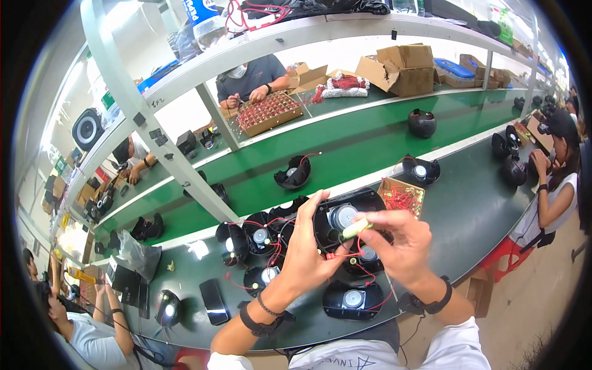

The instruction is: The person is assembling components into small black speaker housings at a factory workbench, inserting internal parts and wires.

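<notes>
My left hand (308, 250) grips the left side of a black speaker shell (365, 201), fingers up along its edge and thumb below. A round silver speaker driver (342, 216) shows inside it. My right hand (402, 246) pinches a small yellow-green cylinder (356, 229), like a battery cell, in front of the driver. Red wire (345, 254) runs near my left thumb toward my right hand; its ends are hard to make out. Below lies another black shell with a driver (353, 300). More wired shells (260, 236) sit left of my left hand.
A box of red wired parts (402, 196) stands beyond my right hand. A phone (213, 302) and a round black shell (168, 308) lie to the left. Beyond runs a green conveyor belt (357, 145) carrying shells, under a metal shelf frame (203, 179). Co-workers sit around.
</notes>
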`<control>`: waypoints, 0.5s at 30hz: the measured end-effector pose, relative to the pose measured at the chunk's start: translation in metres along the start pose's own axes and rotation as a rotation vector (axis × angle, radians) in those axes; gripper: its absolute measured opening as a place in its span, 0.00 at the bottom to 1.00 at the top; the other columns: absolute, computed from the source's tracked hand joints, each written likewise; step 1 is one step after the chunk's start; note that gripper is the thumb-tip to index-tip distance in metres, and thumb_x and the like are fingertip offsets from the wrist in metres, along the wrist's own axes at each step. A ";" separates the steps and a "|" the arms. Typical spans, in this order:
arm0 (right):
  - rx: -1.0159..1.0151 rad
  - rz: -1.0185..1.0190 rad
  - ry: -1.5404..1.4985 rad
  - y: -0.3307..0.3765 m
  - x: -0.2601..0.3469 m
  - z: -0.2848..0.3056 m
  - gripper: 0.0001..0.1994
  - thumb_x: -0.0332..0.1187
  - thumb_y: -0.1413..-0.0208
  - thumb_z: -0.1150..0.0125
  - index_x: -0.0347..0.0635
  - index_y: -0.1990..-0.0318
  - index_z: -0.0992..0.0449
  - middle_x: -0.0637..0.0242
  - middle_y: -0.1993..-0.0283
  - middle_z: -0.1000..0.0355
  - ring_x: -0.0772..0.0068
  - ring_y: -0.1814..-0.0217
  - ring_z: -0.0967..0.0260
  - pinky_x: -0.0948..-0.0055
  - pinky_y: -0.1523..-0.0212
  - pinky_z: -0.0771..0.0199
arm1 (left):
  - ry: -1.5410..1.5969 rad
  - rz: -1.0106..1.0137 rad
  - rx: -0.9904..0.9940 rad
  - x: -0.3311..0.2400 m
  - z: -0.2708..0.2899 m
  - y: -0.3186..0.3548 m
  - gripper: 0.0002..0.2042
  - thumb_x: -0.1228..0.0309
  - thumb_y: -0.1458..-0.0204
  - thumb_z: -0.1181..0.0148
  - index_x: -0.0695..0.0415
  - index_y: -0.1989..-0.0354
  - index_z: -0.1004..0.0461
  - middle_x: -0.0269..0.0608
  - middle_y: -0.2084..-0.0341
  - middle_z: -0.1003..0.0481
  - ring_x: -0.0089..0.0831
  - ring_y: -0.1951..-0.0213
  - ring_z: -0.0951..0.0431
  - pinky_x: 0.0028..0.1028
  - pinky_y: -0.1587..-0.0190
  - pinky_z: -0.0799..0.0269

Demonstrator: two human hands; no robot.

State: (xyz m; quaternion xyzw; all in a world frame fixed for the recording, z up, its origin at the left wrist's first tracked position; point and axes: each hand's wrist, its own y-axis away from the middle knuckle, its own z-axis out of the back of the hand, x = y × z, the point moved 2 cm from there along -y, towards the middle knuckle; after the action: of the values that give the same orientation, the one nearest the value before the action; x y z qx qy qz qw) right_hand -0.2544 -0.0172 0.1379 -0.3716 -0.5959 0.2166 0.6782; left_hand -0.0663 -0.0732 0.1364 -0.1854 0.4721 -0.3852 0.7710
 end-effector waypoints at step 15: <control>0.334 0.313 0.508 0.023 0.017 -0.001 0.21 0.35 0.54 0.22 0.38 0.52 0.17 0.57 0.40 0.21 0.49 0.37 0.27 0.55 0.40 0.23 | -0.111 -0.078 0.088 -0.026 -0.006 0.010 0.47 0.79 0.58 0.27 0.66 0.27 0.46 0.58 0.35 0.36 0.54 0.32 0.34 0.45 0.29 0.37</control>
State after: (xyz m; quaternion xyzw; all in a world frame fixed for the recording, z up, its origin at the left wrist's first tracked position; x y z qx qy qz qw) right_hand -0.2466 0.0096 0.1310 -0.3844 -0.2999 0.3129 0.8151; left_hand -0.0736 -0.0460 0.1422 -0.1907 0.4035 -0.4244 0.7878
